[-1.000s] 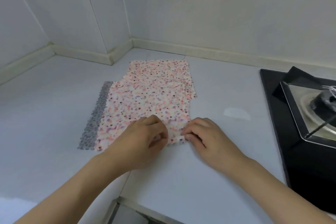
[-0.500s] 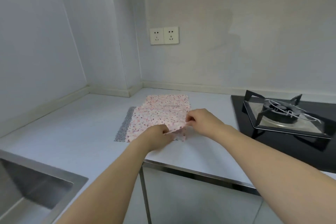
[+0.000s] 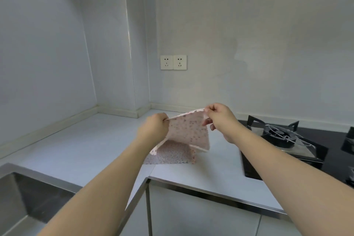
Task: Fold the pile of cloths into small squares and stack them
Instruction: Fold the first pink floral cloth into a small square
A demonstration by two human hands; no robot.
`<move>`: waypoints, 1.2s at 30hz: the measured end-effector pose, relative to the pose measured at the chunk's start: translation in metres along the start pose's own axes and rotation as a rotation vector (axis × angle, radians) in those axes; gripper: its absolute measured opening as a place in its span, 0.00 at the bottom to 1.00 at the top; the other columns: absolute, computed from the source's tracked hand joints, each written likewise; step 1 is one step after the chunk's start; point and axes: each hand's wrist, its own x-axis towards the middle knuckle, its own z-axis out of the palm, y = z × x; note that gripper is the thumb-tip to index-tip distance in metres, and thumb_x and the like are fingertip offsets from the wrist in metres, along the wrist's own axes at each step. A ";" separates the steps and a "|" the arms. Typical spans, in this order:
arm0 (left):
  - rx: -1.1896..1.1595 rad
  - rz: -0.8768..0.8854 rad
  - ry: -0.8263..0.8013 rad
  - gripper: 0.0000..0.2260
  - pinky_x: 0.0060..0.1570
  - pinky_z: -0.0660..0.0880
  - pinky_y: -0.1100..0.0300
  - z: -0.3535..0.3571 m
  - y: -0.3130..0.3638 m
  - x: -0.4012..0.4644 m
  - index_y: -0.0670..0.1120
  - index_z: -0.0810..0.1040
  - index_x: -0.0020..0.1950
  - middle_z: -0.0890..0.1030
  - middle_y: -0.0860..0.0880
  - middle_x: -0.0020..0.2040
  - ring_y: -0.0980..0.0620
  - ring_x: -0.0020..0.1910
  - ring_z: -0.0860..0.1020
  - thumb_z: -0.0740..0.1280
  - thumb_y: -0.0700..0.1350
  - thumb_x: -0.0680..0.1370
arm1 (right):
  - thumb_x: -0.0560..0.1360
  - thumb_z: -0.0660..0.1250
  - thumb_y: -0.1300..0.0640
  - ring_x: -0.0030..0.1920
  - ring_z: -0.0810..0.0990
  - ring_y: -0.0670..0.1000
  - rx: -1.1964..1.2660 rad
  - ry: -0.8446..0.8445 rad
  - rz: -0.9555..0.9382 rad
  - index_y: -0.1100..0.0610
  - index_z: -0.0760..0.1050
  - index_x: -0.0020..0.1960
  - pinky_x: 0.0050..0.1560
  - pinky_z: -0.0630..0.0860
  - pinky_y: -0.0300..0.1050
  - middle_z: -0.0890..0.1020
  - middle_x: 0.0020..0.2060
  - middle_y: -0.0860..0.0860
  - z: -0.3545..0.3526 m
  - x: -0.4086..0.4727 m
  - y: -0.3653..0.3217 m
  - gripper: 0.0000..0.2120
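A pink speckled cloth [image 3: 188,133] hangs stretched in the air above the white counter [image 3: 92,149]. My left hand [image 3: 153,130] pinches its upper left corner and my right hand [image 3: 220,119] pinches its upper right corner. Its lower edge hangs free just above the pile. Under it, more speckled cloths [image 3: 170,156] lie flat on the counter, partly hidden by the lifted one.
A black gas hob [image 3: 283,140] with a burner grate sits to the right of the cloths. A steel sink [image 3: 24,199] is at the lower left. The counter's front edge runs below my arms. Two wall sockets [image 3: 173,62] are on the back wall.
Both hands have lifted the top cloth off the pile by its near corners and raised it into the air. The camera has tilted up, showing more wall.
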 end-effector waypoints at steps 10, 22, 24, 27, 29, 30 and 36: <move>-0.419 0.069 -0.131 0.06 0.45 0.79 0.53 -0.111 0.054 -0.011 0.47 0.83 0.46 0.84 0.45 0.44 0.47 0.42 0.80 0.68 0.47 0.78 | 0.78 0.65 0.51 0.33 0.77 0.51 0.133 -0.011 -0.072 0.57 0.78 0.50 0.33 0.69 0.40 0.80 0.37 0.51 -0.049 -0.045 -0.088 0.09; -0.238 0.000 -0.363 0.03 0.33 0.72 0.61 -0.067 0.012 0.032 0.43 0.81 0.46 0.80 0.49 0.37 0.52 0.34 0.75 0.69 0.42 0.77 | 0.77 0.66 0.63 0.21 0.70 0.46 -0.081 -0.082 -0.030 0.62 0.78 0.48 0.19 0.63 0.36 0.74 0.26 0.54 -0.066 0.011 -0.023 0.03; -0.256 -0.001 -0.309 0.03 0.34 0.72 0.61 -0.039 0.000 0.045 0.43 0.80 0.44 0.80 0.49 0.35 0.52 0.33 0.75 0.68 0.41 0.77 | 0.77 0.66 0.64 0.23 0.75 0.48 -0.102 -0.075 -0.012 0.62 0.78 0.47 0.21 0.69 0.38 0.77 0.28 0.55 -0.060 0.029 -0.001 0.03; -0.277 -0.019 -0.141 0.04 0.33 0.73 0.61 0.001 -0.014 0.063 0.46 0.79 0.42 0.80 0.48 0.36 0.51 0.32 0.76 0.66 0.41 0.77 | 0.78 0.64 0.67 0.28 0.81 0.52 -0.020 -0.022 0.034 0.63 0.77 0.47 0.28 0.79 0.44 0.79 0.33 0.59 -0.045 0.053 0.030 0.04; -0.297 -0.001 -0.047 0.05 0.31 0.73 0.61 0.019 -0.019 0.071 0.47 0.78 0.42 0.80 0.47 0.37 0.50 0.33 0.76 0.66 0.41 0.77 | 0.78 0.63 0.66 0.30 0.82 0.53 0.006 0.031 0.056 0.62 0.78 0.45 0.34 0.82 0.46 0.81 0.36 0.61 -0.036 0.066 0.049 0.06; -0.282 0.020 -0.023 0.05 0.31 0.72 0.61 0.026 -0.022 0.073 0.47 0.77 0.42 0.80 0.47 0.37 0.49 0.34 0.76 0.66 0.41 0.78 | 0.78 0.63 0.66 0.31 0.83 0.53 -0.009 0.057 0.053 0.61 0.78 0.45 0.36 0.83 0.46 0.82 0.37 0.61 -0.033 0.070 0.059 0.07; -0.047 0.212 -0.157 0.03 0.47 0.75 0.58 0.063 -0.060 0.010 0.51 0.79 0.47 0.78 0.56 0.46 0.56 0.45 0.76 0.67 0.43 0.77 | 0.77 0.62 0.63 0.45 0.80 0.45 -0.564 -0.084 -0.082 0.53 0.81 0.47 0.46 0.71 0.35 0.82 0.43 0.44 -0.017 0.030 0.137 0.10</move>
